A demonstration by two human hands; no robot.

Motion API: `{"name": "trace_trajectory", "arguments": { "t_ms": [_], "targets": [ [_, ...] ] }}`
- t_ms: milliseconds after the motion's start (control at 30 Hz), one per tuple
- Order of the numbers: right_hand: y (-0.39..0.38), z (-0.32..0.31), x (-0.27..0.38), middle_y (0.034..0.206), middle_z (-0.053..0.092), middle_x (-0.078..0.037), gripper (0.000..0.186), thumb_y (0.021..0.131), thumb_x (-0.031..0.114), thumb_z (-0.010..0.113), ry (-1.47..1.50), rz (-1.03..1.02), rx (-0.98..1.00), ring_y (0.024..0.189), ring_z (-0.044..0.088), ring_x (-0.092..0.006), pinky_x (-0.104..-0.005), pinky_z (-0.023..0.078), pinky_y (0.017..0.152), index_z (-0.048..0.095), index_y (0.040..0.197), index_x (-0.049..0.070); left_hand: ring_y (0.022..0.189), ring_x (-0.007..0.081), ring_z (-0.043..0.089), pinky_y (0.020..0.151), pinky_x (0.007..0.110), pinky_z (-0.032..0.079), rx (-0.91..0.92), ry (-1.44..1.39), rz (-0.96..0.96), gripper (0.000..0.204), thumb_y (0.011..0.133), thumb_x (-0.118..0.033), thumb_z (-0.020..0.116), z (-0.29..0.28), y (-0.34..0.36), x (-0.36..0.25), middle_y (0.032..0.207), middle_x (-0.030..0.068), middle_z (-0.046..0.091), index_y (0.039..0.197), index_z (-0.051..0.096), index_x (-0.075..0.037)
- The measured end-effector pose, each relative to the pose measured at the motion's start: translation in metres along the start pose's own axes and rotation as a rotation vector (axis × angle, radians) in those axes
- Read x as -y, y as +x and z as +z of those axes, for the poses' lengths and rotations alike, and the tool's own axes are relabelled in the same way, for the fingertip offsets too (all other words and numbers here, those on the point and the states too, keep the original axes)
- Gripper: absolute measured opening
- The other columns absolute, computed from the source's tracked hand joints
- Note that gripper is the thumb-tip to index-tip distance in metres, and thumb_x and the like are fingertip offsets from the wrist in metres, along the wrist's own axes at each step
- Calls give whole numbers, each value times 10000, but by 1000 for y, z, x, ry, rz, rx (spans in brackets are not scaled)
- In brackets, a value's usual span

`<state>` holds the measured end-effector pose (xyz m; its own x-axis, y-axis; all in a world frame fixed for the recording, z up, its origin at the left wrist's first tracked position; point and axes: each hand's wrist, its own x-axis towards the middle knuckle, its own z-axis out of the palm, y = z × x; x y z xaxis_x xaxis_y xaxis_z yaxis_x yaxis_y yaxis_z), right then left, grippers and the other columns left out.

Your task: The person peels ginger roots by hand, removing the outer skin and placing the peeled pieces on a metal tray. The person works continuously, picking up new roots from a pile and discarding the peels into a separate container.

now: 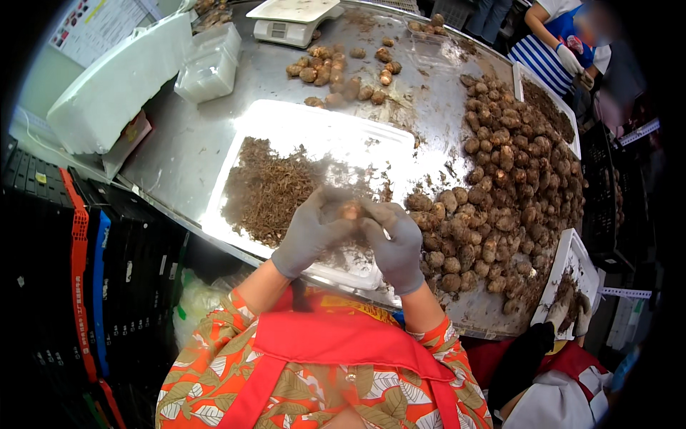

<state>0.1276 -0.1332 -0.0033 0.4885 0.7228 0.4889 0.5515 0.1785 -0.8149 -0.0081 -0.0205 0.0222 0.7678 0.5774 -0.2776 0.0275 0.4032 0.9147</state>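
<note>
Left-hand grip (311, 232) and right-hand grip (397, 247) angled inward above tray (286, 118), both closed around tuber (350, 209)

Above the white tray (343, 132), the gloved hands (311, 230) partly hide a blurred tuber (350, 209), whose underside cannot be seen, while beyond the tray the view's upper edge crops the scale (280, 32).
</note>
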Motion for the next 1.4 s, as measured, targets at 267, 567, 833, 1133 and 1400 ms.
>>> {"name": "trace_trajectory", "arguments": {
  "t_ms": [267, 567, 833, 1133, 1400],
  "targets": [
    [2, 9, -17, 904, 683, -125, 94, 899, 49, 653, -101, 63, -16, 768, 658, -266, -348, 527, 696, 694, 981, 29, 1042, 133, 614, 878, 276, 526, -63, 205, 83, 488, 828, -107, 769, 6, 1, 10, 1126, 100, 626, 1229, 519, 14],
    [0, -1, -2, 897, 691, -113, 154, 887, 49, 667, 39, 66, 25, 769, 668, -233, -326, 525, 685, 701, 1036, 31, 1022, 128, 628, 848, 275, 540, -48, 308, 199, 448, 832, -121, 779, 1, 4, 16, 1086, 80, 632, 1186, 532, 1],
    [3, 2, -29, 859, 673, -117, 95, 908, 52, 634, -209, 51, 48, 749, 650, -229, -321, 519, 686, 689, 977, 17, 1073, 155, 560, 952, 300, 472, -113, 247, 158, 486, 807, -173, 779, 1, 1, 11, 1134, 79, 586, 1200, 556, 5],
    [2, -7, -10, 923, 701, -114, 164, 913, 39, 623, 34, 159, 62, 819, 665, -190, -308, 526, 744, 692, 1059, 10, 1072, 137, 548, 950, 300, 485, -75, 56, 69, 484, 817, -142, 780, -3, 3, 11, 1159, 64, 572, 1219, 548, -6],
    [-2, 7, -13, 930, 691, -129, 126, 874, 39, 655, -212, -71, 56, 761, 669, -295, -371, 545, 681, 682, 997, 50, 1070, 153, 543, 962, 301, 448, -106, 296, 128, 463, 793, -149, 782, -2, 4, 15, 1139, 73, 575, 1174, 554, -17]
  ]
}}
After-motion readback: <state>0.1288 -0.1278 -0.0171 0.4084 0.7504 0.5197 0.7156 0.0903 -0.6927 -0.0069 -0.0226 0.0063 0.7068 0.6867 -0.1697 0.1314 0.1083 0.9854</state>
